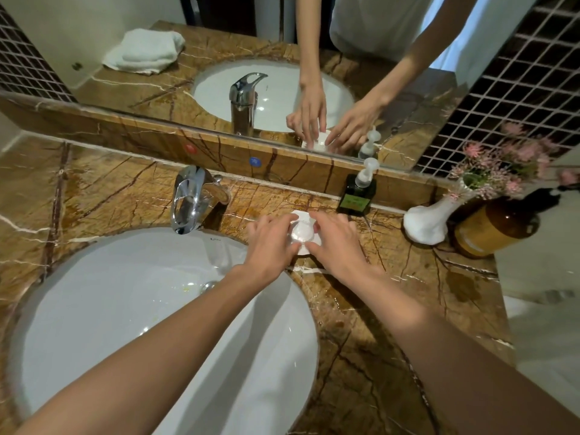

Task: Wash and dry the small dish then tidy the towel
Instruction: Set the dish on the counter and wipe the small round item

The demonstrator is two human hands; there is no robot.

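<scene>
Marble counter (392, 309) | small dish (302, 231) holds white bar | both hands: left (272, 243), right (337, 243), grasping dish

You are standing at a bathroom vanity. A white oval basin (125, 309) is sunk into a brown veined marble counter (376, 340) at lower left, with a chrome mixer tap (188, 199) behind it. A wall mirror (219, 42) fills the top of the frame, beside dark mosaic tiles (518, 89) at upper right. Along the right edge sit a pump soap bottle (357, 193), an amber bottle (496, 227) and a white vase of pink flowers (439, 218).
</scene>
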